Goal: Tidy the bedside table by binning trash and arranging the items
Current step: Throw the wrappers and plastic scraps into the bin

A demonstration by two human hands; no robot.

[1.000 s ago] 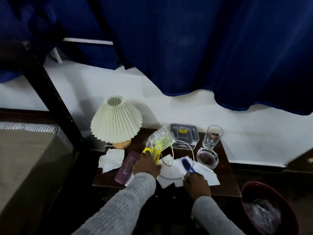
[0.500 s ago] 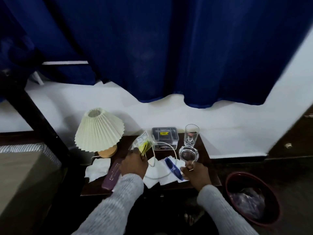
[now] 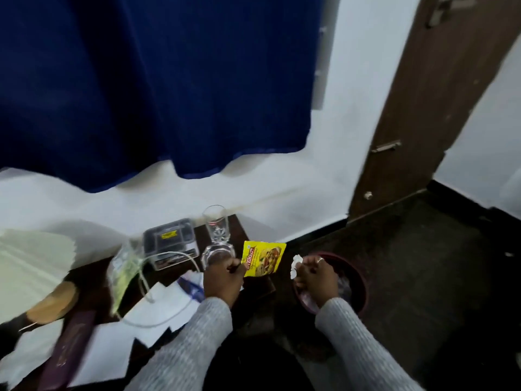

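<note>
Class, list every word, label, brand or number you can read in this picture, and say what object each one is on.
Yellow packet in the left hand: red band with white brand lettering, too blurred to read.
Yellow sticker on the clear plastic box: dark print, too small to read.
Purple case: faint marks, smeared, unreadable.
Clear bag: print unreadable.
Nothing can be quoted with confidence.

Yellow packet [image 3: 264, 258], blue curtain [image 3: 158, 80], grey sleeves [image 3: 194, 337], seemingly maroon bin [image 3: 362, 280].
</note>
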